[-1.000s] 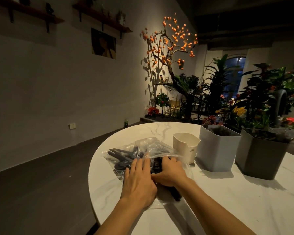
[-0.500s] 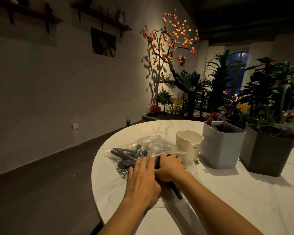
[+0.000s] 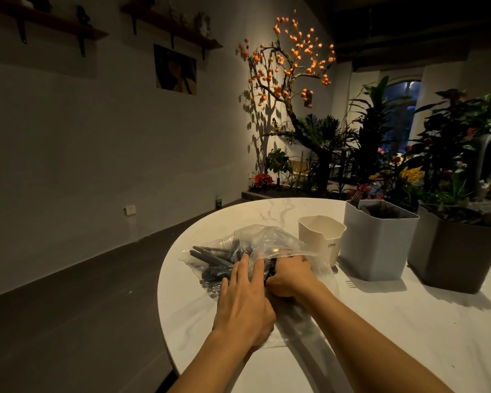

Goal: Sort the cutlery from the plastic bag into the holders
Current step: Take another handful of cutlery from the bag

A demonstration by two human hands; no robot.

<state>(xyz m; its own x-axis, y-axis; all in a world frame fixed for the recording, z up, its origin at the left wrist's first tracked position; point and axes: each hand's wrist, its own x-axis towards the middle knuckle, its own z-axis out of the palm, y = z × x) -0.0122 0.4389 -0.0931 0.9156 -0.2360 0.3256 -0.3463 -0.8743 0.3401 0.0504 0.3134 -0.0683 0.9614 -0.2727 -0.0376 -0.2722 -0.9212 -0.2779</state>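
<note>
A clear plastic bag (image 3: pixel 270 239) full of black cutlery (image 3: pixel 210 258) lies on the round white table (image 3: pixel 394 336). My left hand (image 3: pixel 244 302) rests flat on the bag with straight fingers. Beside it, my right hand (image 3: pixel 288 276) is curled inside the bag's mouth around black cutlery pieces; how many is hidden. To the right stand three holders: a small cream one (image 3: pixel 321 239), a taller light grey one (image 3: pixel 377 242) with dark cutlery in it, and a dark grey one (image 3: pixel 459 256).
The table's left edge drops to a dark floor (image 3: pixel 82 307). Plants and a lit orange-berried tree (image 3: pixel 289 63) fill the space behind the holders. Bare tabletop lies in front of the holders.
The camera has shifted slightly, and the top of the bag has puffed up higher. Both hands stay on the bag, my right hand a little deeper inside it.
</note>
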